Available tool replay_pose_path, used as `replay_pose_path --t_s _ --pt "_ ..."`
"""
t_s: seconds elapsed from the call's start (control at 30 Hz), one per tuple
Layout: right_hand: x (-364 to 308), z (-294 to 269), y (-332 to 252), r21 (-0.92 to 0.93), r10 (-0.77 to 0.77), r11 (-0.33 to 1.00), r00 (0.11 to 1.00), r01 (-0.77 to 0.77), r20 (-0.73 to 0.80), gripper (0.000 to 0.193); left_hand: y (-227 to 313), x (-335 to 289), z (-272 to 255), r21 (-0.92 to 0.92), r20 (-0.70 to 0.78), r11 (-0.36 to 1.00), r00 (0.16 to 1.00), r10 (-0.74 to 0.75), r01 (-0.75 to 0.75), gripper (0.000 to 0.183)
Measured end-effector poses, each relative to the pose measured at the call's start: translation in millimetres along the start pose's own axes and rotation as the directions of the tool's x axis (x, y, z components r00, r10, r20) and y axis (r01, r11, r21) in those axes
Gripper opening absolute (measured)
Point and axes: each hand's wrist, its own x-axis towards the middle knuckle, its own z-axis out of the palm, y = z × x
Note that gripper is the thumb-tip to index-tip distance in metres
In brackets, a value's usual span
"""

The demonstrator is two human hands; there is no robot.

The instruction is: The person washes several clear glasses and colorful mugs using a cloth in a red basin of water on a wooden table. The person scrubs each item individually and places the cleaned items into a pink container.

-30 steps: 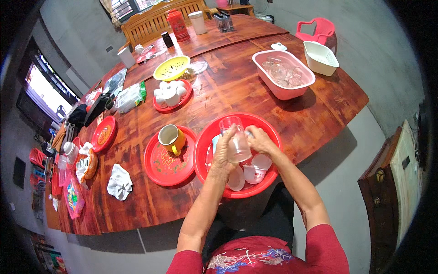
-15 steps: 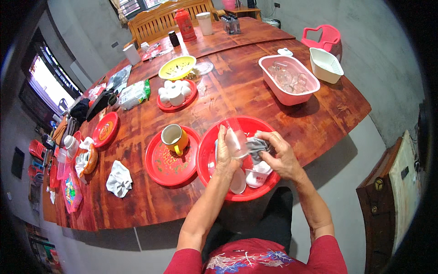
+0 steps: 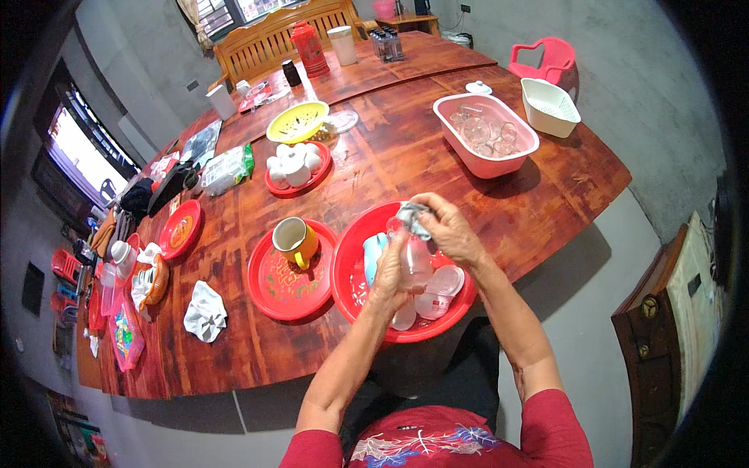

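Note:
Over a red basin (image 3: pixel 349 274), my left hand (image 3: pixel 389 269) is closed round a clear cup (image 3: pixel 417 264). My right hand (image 3: pixel 450 232) pinches a grey cloth (image 3: pixel 413 221) against the cup's upper end. Part of the cup is hidden behind my fingers. Inside the basin, below my hands, lie a clear plastic cup (image 3: pixel 447 281), a white cup (image 3: pixel 429 305) and something light blue (image 3: pixel 373 256). Left of the basin, a yellow mug (image 3: pixel 306 243) stands on a red tray (image 3: pixel 281 295) with a printed pattern.
A pink tub (image 3: pixel 488 162) of clear glasses stands at the right, beside a white basket (image 3: pixel 552 121). Farther back are a red plate (image 3: pixel 300 187) of white cups and a yellow colander (image 3: pixel 296 125). A crumpled white cloth (image 3: pixel 205 312) and an orange basket (image 3: pixel 156 285) lie left.
My right hand has moved up and left with the cloth, onto the cup's upper end. The cup has tilted more upright, and more of the basin's contents show.

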Motion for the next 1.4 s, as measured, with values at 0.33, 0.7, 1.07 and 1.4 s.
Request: replay_pose_path --t_s 0.33,0.7,1.07,1.4 --pt "-3 -18 -10 0.267 0.128 0.951 0.985 -0.154 0.114 0.015 21 -8 -23 0.924 0.178 0.205 0.835 0.52 -0.324 0.088" --pt "-5 -8 5 0.212 0.048 0.976 0.999 -0.042 -0.022 0.014 35 -23 -15 0.887 0.447 -0.207 0.65 0.615 -0.413 0.077" --pt "-20 -4 25 0.466 0.201 0.844 0.962 -0.266 0.185 0.014 48 -17 -24 0.701 0.648 -0.659 0.628 0.43 -0.272 0.052" --pt "-4 3 84 -0.67 0.113 0.742 0.992 -0.042 0.063 0.018 57 -22 -28 0.65 0.094 0.735 0.98 0.175 -0.193 0.054"
